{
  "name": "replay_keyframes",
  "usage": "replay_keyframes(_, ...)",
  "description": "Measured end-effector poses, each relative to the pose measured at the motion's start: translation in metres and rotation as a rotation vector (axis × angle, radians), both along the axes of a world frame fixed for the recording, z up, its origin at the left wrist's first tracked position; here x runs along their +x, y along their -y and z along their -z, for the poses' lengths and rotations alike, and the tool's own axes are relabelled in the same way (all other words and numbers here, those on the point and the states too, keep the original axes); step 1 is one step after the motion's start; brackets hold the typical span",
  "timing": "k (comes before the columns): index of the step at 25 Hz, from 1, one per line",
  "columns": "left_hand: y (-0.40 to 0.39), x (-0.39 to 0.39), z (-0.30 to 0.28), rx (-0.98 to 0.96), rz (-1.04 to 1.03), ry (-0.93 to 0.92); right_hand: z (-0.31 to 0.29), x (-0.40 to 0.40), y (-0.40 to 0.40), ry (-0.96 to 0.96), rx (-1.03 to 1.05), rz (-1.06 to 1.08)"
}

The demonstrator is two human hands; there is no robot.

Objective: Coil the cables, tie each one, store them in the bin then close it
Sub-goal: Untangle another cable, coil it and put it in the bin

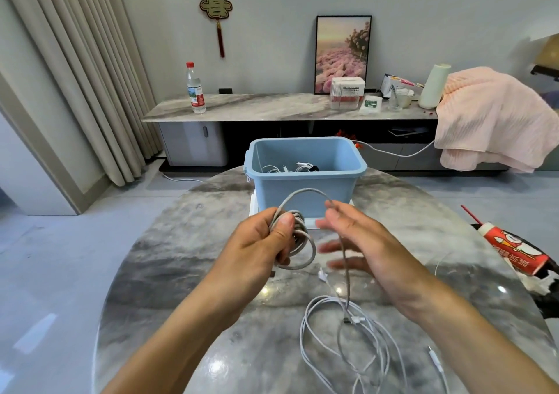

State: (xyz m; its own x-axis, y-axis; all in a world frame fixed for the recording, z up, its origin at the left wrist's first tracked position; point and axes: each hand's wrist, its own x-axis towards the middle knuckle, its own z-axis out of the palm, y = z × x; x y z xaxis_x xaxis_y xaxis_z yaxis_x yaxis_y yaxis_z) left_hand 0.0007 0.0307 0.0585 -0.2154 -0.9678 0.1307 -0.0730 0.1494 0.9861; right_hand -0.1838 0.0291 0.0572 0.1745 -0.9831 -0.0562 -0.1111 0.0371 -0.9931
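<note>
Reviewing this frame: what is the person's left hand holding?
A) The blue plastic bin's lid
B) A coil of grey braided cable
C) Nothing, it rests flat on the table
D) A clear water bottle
B: the left hand grips a coil of grey braided cable in front of the open blue plastic bin, while the cable's free length runs over the right hand down to the marble table.

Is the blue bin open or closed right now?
Open: the blue bin has no lid on, and coiled cables show inside.
</note>
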Motion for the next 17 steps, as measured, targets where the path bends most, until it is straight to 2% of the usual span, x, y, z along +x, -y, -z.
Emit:
replay_keyframes(4, -0.005, -0.009, 0.002, -0.007, 0.1, 0.016, -0.002, 0.001, 0.006, -0.142, -0.343, -0.015)
replay_keyframes(7, -0.004, -0.009, 0.001, 0.069, 0.081, -0.092, 0.001, 0.006, 0.006, -0.402, -0.473, -0.167)
replay_keyframes(9, -0.003, -0.009, -0.002, 0.177, 0.068, -0.208, 0.008, 0.013, 0.004, -0.465, -0.557, -0.166)
replay_keyframes(11, -0.004, -0.011, -0.005, 0.307, 0.095, -0.355, 0.012, 0.019, 0.002, -0.425, -0.612, -0.094)
replay_keyframes(14, -0.007, -0.016, -0.011, 0.488, 0.153, -0.528, 0.016, 0.024, 0.001, -0.249, -0.61, 0.012)
replay_keyframes(17, -0.008, -0.019, -0.012, 0.556, 0.089, -0.556, 0.02, 0.032, -0.005, -0.092, -0.535, 0.095)
